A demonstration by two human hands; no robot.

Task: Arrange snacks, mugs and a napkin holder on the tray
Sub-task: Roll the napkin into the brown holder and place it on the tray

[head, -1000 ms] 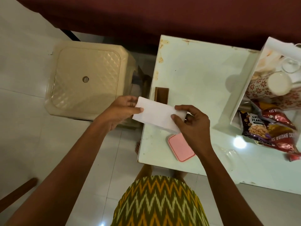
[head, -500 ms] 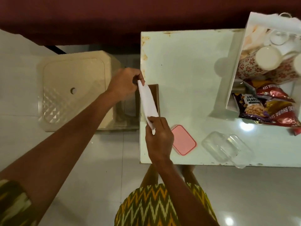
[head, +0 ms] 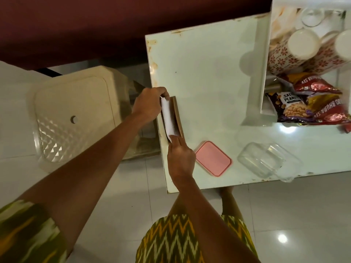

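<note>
Lower now than a moment ago, the napkin (head: 169, 118) sits edge-down in the holder (head: 177, 115) at the surface's (head: 209, 82) left edge. Right hand (head: 181, 158) pinches its near corner, left hand (head: 149, 105) its far corner; its long axis runs between them. Tray (head: 265, 73) lies far right.

A home dining spot — glossy floor tiles (head: 284, 215), plastic stool (head: 72, 118), mugs (head: 296, 48) and snack packets (head: 313, 103) at the table's (head: 209, 76) far right corner.
</note>
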